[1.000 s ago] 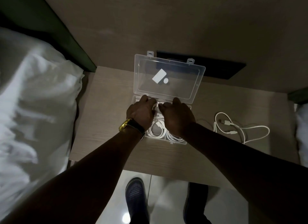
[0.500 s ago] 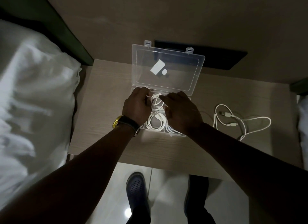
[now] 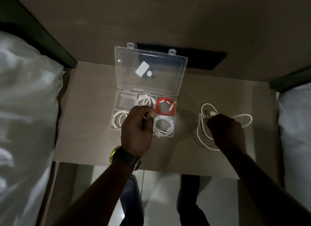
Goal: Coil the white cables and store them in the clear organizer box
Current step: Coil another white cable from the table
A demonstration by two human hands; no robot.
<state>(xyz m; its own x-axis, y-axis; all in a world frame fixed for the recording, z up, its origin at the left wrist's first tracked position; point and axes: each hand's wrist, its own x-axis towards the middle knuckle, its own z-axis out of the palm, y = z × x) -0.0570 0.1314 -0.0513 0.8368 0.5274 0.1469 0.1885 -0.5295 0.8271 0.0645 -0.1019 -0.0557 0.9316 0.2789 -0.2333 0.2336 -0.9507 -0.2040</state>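
The clear organizer box (image 3: 126, 100) stands open on the small wooden table (image 3: 90, 128), its lid (image 3: 151, 69) tilted up at the back. Coiled white cables lie in the back middle (image 3: 145, 100), front left (image 3: 117, 120) and front right (image 3: 164, 126) compartments. A red cable (image 3: 165, 106) fills the back right one. My left hand (image 3: 137, 129) hovers over the front middle compartment and hides it, fingers curled with nothing visible in them. To the right of the box, my right hand (image 3: 225, 133) is closed on a loose white cable (image 3: 208, 104) sprawled on the table.
White bedding lies on the left (image 3: 25, 108) and on the right (image 3: 296, 124) of the table. A dark panel (image 3: 207, 60) sits on the wall behind the lid. My shoes (image 3: 130, 192) show on the floor below the table's front edge.
Both hands left the back middle compartment, where a white coil now lies. My right hand swung right onto the loose cable. My left hand drew back toward the front of the box.
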